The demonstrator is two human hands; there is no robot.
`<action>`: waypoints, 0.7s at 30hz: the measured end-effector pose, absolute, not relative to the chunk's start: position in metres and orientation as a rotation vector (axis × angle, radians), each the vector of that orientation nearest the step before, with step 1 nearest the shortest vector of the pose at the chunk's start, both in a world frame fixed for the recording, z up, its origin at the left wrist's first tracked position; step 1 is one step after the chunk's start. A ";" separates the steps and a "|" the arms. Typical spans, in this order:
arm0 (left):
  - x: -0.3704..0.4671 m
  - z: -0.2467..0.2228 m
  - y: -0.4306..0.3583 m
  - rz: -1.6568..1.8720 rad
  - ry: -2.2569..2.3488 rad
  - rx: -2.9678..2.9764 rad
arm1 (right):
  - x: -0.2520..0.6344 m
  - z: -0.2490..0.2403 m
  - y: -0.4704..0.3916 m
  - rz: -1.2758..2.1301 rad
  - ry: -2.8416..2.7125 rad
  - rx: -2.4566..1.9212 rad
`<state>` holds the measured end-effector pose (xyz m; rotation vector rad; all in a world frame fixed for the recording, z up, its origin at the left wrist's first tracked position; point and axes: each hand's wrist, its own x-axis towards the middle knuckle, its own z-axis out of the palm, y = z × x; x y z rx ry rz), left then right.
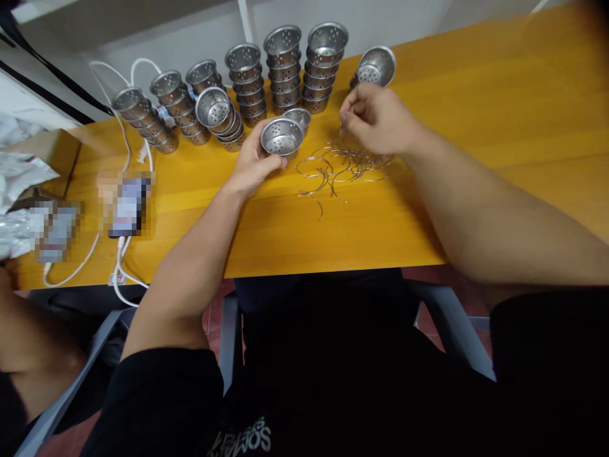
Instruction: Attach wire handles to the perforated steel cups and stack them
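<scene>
My left hand [257, 162] grips a perforated metal cup [282, 138], its open mouth facing up toward me. Just behind that cup, a smaller metal piece [298, 118] shows, partly hidden by it. My right hand [373, 117] is raised over the far edge of a loose pile of thin curved wires [352, 166], with thumb and fingers pinched together; what they hold, if anything, is too small to make out. Beyond the right hand a tilted metal cup [378, 66] lies at the back, its lower part hidden by the fingers.
Stacks of perforated cups [285, 70] line the back of the yellow table [295, 244]. At the left are a phone [129, 206] with white cables, a second device [59, 233], a cardboard box [59, 152] and plastic bags. Another person's arm [35, 343] shows at lower left.
</scene>
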<state>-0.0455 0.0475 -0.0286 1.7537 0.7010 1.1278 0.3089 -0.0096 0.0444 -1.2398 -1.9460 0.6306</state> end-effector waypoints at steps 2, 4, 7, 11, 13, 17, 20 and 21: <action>-0.044 -0.019 0.036 1.100 0.709 1.684 | 0.313 0.035 0.003 0.689 -1.867 -1.258; -0.042 -0.009 0.024 1.096 0.703 1.610 | 0.317 0.030 0.012 0.739 -1.818 -1.235; -0.038 0.001 0.011 1.105 0.700 1.507 | 0.318 0.028 0.016 0.792 -1.778 -1.147; -0.033 0.011 -0.003 1.098 0.706 1.438 | 0.311 0.026 0.011 0.971 -1.718 -1.127; -0.033 0.017 -0.008 1.096 0.696 1.415 | 0.308 0.025 0.009 0.982 -1.740 -1.197; -0.033 0.019 -0.008 1.122 0.678 1.387 | 0.305 0.027 0.005 0.770 -1.886 -1.287; -0.032 0.005 0.006 1.169 0.707 1.448 | 0.309 0.031 0.002 0.532 -2.012 -1.324; -0.031 -0.001 0.013 1.184 0.719 1.487 | 0.311 0.031 0.001 0.476 -2.041 -1.338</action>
